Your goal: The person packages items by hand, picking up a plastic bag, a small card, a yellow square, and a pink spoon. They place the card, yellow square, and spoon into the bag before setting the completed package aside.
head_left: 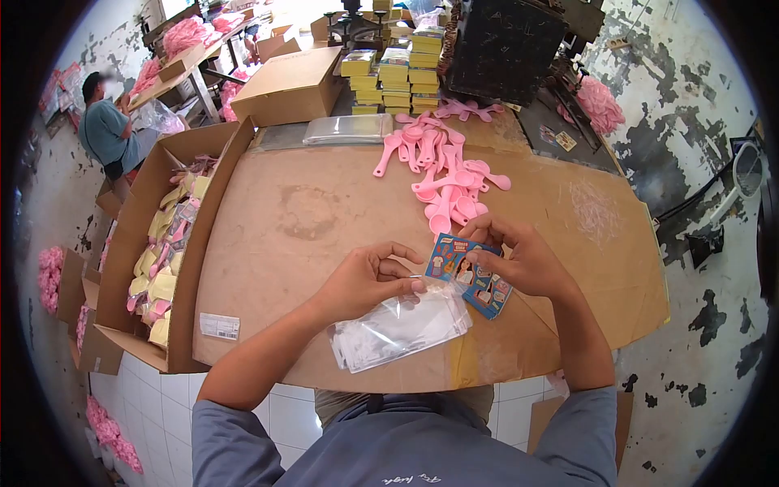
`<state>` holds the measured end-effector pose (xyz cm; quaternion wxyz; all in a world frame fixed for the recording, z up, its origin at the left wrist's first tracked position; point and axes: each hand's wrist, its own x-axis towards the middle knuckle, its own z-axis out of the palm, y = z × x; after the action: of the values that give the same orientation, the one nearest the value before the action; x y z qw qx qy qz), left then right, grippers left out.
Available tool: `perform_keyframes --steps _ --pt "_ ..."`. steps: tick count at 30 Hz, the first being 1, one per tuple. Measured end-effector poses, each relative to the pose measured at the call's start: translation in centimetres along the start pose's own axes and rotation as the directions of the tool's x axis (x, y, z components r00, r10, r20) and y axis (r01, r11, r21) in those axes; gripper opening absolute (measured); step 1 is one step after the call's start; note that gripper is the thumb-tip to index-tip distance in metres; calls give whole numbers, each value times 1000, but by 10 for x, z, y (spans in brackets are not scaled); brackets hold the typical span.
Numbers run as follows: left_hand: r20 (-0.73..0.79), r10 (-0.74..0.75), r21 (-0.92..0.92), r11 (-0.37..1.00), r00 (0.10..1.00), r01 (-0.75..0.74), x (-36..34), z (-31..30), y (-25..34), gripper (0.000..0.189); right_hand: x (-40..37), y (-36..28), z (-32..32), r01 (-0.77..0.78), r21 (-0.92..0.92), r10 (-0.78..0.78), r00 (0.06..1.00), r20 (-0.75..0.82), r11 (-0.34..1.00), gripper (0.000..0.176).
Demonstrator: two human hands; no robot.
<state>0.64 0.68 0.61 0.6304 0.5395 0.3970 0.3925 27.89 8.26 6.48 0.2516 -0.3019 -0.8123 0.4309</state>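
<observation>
Bright, even light is cast from above, with no single source seen. At the far top the picture is washed out to near white. Only soft, faint shadows are thrown on the table (308, 219) below the left hand (365, 280) and the right hand (523, 260). Pale glare is caught on the clear bags (402, 329). Focus is fair in the middle, yet the print on the card (471, 276) cannot be read. Straight lines are bent by the fisheye lens, the corners are blacked out, and the person (105, 130) at the left rim is squeezed and soft.
</observation>
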Motion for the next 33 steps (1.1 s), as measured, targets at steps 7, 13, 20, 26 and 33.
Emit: perform_keyframes --steps 7,13,20,26,33 --pt "-8 40 60 997 999 -40 -3 0 1 46 8 12 11 214 -157 -193 971 138 964 33" --pt "-25 110 243 965 994 -101 -4 2 -3 47 7 16 44 120 55 -117 992 -52 991 28" --pt "-137 109 142 986 985 -89 -2 2 -4 51 -2 44 43 -75 231 82 996 -22 970 28" --pt "-14 101 289 953 995 -92 -3 4 1 54 -1 38 53 -56 269 106 979 -176 961 22" --pt "-28 42 258 965 999 -33 -5 4 3 54 1 37 53 301 -46 -302 953 -10 953 14"
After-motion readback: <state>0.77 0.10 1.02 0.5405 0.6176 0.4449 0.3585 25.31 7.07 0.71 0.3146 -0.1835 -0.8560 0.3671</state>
